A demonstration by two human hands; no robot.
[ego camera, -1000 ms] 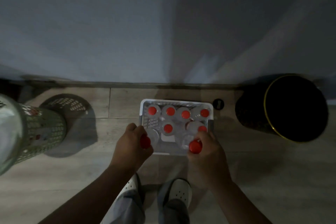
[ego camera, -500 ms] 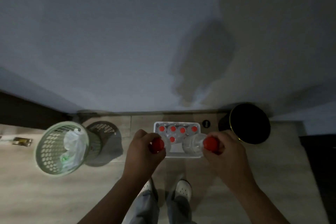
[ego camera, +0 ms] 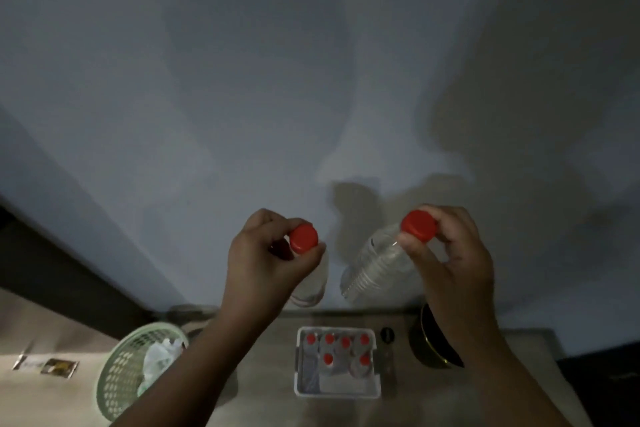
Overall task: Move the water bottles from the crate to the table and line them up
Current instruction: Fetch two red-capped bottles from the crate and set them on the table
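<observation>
left hand [ego camera: 263, 263] and right hand [ego camera: 450, 260] each pinch 1 water bottle [ego camera: 377, 263] by its red cap, lifted clear above the crate [ego camera: 301, 364]; 6 remain inside, table not visible, none lined up yet.

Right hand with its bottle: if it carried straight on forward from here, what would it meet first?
Probably the grey wall. Nothing shows between it and the right hand or its bottle, though depth is hard to judge. No table is in view.

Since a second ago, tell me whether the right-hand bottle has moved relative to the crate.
Yes. The bottle in the right hand, by its red cap, has gone up, clear of the crate on the floor.
</observation>
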